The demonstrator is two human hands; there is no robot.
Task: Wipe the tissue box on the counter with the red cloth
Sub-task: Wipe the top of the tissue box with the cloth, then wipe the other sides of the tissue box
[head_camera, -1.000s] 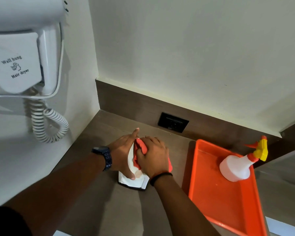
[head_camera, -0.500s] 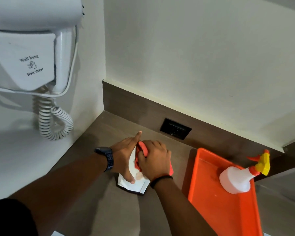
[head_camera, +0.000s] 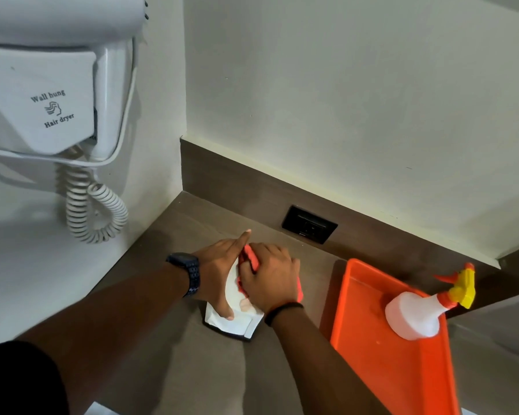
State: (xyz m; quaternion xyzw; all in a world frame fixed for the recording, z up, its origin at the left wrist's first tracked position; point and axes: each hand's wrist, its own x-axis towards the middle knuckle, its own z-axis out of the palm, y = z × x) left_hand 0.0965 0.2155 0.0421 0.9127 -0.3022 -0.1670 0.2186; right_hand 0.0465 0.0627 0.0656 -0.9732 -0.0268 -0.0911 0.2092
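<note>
Both on tissue box [head_camera: 237, 324]: left grip [head_camera: 218, 272] flat w/ fingers [head_camera: 241, 240] straight; right grip [head_camera: 271, 279] clutching red cloth [head_camera: 251, 258].

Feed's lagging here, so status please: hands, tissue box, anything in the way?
Left hand braces tissue box, fingers straight. Right hand grips red cloth on the box top. Nothing blocking; orange tray sits apart on the right.

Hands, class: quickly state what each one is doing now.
Left hand: open, straight fingers steadying the tissue box.
Right hand: closed, gripping the red cloth.
</note>
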